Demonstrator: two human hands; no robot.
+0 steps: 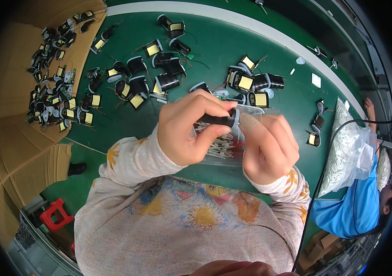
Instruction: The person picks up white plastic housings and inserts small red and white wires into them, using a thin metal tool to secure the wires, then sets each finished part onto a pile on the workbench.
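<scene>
In front of my chest, my left hand pinches a black cylindrical part with a grey rim between thumb and forefinger. The part lies roughly sideways, its grey end facing right. My right hand is closed at that grey end, a tan bandage-like wrap around one finger. Whatever those right fingers grip is hidden. Beneath both hands is a clear plastic tray, partly covered, with many thin pale pin-like pieces and some red bits in it.
Black parts with yellow pads and thin wires lie scattered over the green table. A cardboard box of similar parts stands left. To the right are a bag of white pieces, a black cable and another person's blue sleeve.
</scene>
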